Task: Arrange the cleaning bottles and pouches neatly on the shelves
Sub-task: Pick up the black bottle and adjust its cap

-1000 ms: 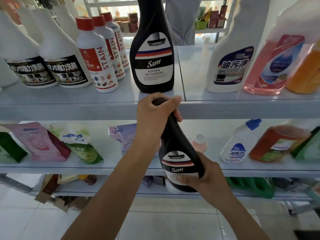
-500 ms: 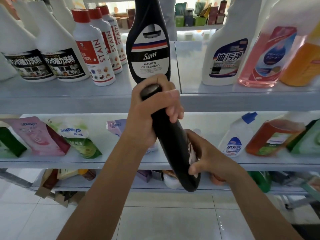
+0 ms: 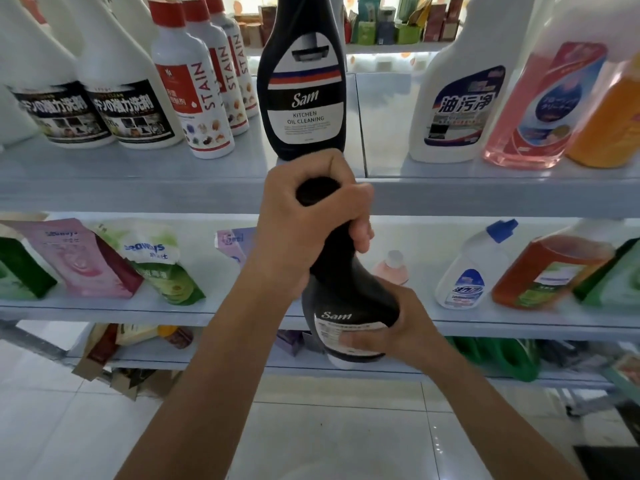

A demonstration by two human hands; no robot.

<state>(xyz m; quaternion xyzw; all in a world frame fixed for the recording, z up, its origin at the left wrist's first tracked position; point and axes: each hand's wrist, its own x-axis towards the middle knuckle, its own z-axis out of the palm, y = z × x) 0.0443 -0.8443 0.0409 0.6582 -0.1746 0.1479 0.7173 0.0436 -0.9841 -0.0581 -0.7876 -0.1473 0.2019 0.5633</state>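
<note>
I hold a black Sam bottle in front of the shelves, roughly upright, its back label facing me. My left hand grips its neck and top. My right hand wraps around its lower body from the right, thumb across the label. A matching black Sam kitchen oil cleaning bottle stands on the top shelf directly above my left hand. Pouches lie on the middle shelf: a pink pouch and a green-white pouch.
White STAIN bottles and white spray bottles stand at the top left. A white bottle, a pink bottle and an orange bottle stand at the top right. A blue-capped bottle and an orange bottle lean on the middle shelf.
The held bottle has turned from tilted towards upright and rotated, so its back label now faces me. My right hand has shifted to wrap around its lower body.
</note>
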